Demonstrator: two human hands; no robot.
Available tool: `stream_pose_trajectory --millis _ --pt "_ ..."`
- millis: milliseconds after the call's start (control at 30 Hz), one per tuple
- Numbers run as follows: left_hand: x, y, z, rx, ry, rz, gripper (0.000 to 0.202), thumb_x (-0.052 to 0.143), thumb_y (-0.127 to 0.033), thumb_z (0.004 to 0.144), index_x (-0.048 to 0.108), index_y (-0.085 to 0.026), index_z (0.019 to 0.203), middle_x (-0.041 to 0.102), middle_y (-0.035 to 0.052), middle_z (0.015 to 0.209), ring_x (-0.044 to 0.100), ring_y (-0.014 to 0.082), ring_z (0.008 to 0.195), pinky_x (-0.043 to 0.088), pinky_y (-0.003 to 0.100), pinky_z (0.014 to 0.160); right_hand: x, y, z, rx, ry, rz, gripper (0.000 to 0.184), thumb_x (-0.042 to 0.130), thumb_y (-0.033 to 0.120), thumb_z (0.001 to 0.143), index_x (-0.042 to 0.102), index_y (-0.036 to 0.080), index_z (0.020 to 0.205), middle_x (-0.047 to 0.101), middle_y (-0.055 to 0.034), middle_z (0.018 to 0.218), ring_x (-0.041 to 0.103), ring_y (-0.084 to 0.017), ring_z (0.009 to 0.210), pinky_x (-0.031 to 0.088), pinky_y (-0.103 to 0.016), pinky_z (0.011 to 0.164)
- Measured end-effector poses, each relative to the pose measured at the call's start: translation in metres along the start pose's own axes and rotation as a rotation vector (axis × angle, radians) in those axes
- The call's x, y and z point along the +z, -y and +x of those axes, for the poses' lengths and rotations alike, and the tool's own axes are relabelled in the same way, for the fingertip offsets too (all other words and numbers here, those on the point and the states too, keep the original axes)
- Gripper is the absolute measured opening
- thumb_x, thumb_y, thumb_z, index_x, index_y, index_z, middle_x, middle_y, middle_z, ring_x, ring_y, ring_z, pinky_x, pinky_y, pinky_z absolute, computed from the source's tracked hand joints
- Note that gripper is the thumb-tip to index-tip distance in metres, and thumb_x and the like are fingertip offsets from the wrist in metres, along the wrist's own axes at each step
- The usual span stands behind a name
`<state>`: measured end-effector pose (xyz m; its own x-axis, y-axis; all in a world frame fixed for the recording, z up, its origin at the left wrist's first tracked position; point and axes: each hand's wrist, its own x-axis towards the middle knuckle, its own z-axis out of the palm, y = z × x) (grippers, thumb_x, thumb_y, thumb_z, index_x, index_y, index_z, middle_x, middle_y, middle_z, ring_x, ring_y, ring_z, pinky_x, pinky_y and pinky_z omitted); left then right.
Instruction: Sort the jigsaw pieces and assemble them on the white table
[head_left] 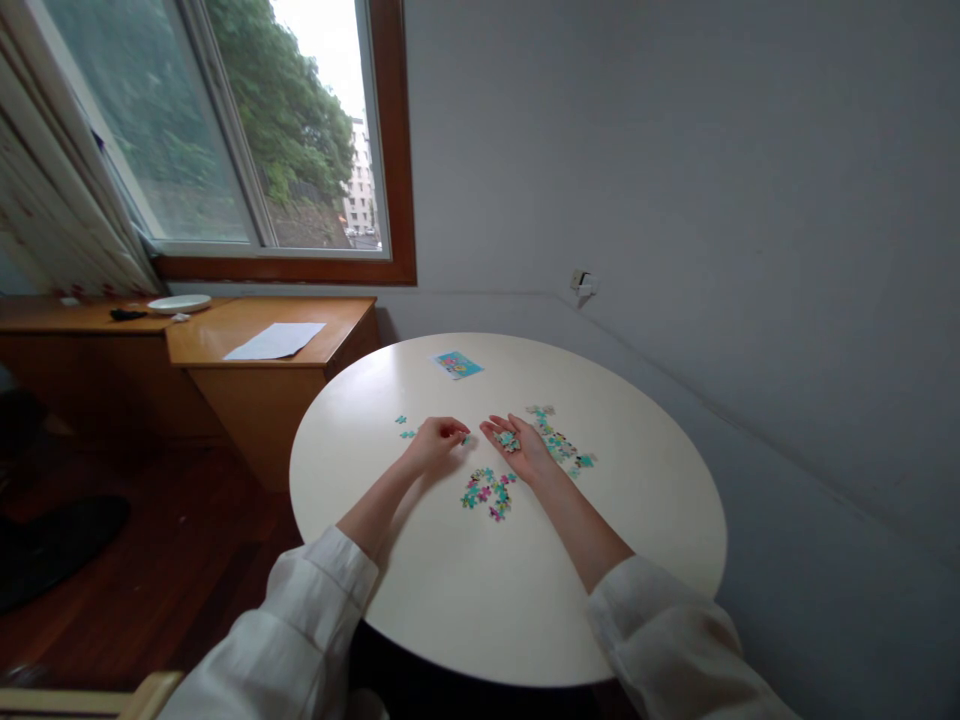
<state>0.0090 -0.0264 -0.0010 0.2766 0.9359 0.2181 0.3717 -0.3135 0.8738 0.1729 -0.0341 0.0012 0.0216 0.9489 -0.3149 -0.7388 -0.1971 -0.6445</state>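
above the table [510,600], left hand [442,441] pinches a puzzle piece [466,440] in its fingers; right hand [528,450], fingers apart, best held level under its pile of pieces [508,441]!

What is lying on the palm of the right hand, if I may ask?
A small pile of pieces, some teal, lies on the right hand. Any lower pieces are covered, so their number cannot be told.
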Motion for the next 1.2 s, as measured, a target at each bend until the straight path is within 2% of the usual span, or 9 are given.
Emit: stream_pose_trajectory --millis 100,233,400,600,800,1067,1133,1200 --pt "0.001 0.001 -0.002 -0.060 0.083 -0.015 0.016 0.058 -0.022 0.066 0.065 -0.012 0.076 0.059 -0.0007 0.056 0.047 0.0069 0.049 0.035 0.018 0.047 -0.001 -0.001 0.002 -0.003 0.012 -0.002 0.017 0.040 0.014 0.085 0.056 0.011 0.080 0.064 -0.0070 0.070 0.064 -0.016 0.072 0.057 -0.028 0.068" --pt "0.000 0.002 -0.004 -0.086 0.196 0.003 0.015 0.061 -0.025 0.063 0.064 -0.011 0.067 0.057 -0.0013 0.052 0.046 0.0066 0.046 0.035 0.019 0.048 -0.001 -0.001 0.002 -0.009 0.016 -0.024 0.017 0.040 0.014 0.085 0.056 0.012 0.079 0.063 -0.0067 0.066 0.064 -0.015 0.070 0.057 -0.027 0.066" --pt "0.000 -0.001 -0.006 -0.080 0.242 0.048 0.011 0.060 -0.022 0.062 0.064 -0.011 0.063 0.058 -0.0010 0.053 0.049 0.0079 0.049 0.038 0.020 0.051 0.000 -0.001 0.000 -0.002 0.010 -0.036 0.016 0.040 0.015 0.085 0.055 0.013 0.081 0.063 -0.0055 0.066 0.064 -0.015 0.069 0.058 -0.028 0.065" --pt "0.002 0.000 -0.007 -0.056 0.236 0.159 0.012 0.059 -0.023 0.061 0.063 -0.012 0.061 0.057 -0.0013 0.053 0.048 0.0086 0.050 0.038 0.020 0.051 0.001 -0.002 0.001 0.013 0.026 -0.025 0.018 0.039 0.016 0.086 0.055 0.012 0.079 0.064 -0.0072 0.066 0.064 -0.015 0.068 0.057 -0.025 0.064" --pt "0.002 -0.001 -0.007 -0.019 0.184 0.398 0.010 0.058 -0.023 0.061 0.064 -0.014 0.062 0.055 -0.0025 0.053 0.047 0.0095 0.054 0.036 0.021 0.055 0.002 -0.002 0.000 0.012 0.019 -0.018 0.018 0.039 0.016 0.086 0.055 0.010 0.080 0.064 -0.0077 0.066 0.064 -0.015 0.069 0.057 -0.026 0.065" --pt "0.005 0.002 -0.008 0.039 0.201 0.321 0.011 0.057 -0.023 0.063 0.063 -0.013 0.063 0.053 -0.0035 0.053 0.044 0.0084 0.053 0.035 0.020 0.055 0.000 -0.002 0.001 0.031 0.009 0.041 0.016 0.039 0.015 0.085 0.054 0.009 0.087 0.063 -0.0073 0.070 0.063 -0.016 0.072 0.057 -0.026 0.066" --pt "0.008 -0.001 -0.009 0.060 0.137 0.284 0.012 0.055 -0.022 0.065 0.063 -0.013 0.065 0.051 -0.0036 0.053 0.043 0.0081 0.052 0.034 0.021 0.055 0.001 -0.001 0.000 0.064 0.022 0.046 0.019 0.039 0.019 0.086 0.054 0.009 0.090 0.062 -0.0088 0.073 0.063 -0.016 0.075 0.056 -0.027 0.065" --pt "0.011 -0.006 -0.009 0.091 0.025 0.264 0.014 0.053 -0.022 0.069 0.064 -0.013 0.069 0.050 -0.0034 0.053 0.042 0.0083 0.053 0.034 0.021 0.056 0.002 0.000 -0.003 0.099 0.043 0.039 0.023 0.038 0.024 0.087 0.054 0.009 0.092 0.062 -0.0104 0.076 0.063 -0.017 0.078 0.056 -0.027 0.064"
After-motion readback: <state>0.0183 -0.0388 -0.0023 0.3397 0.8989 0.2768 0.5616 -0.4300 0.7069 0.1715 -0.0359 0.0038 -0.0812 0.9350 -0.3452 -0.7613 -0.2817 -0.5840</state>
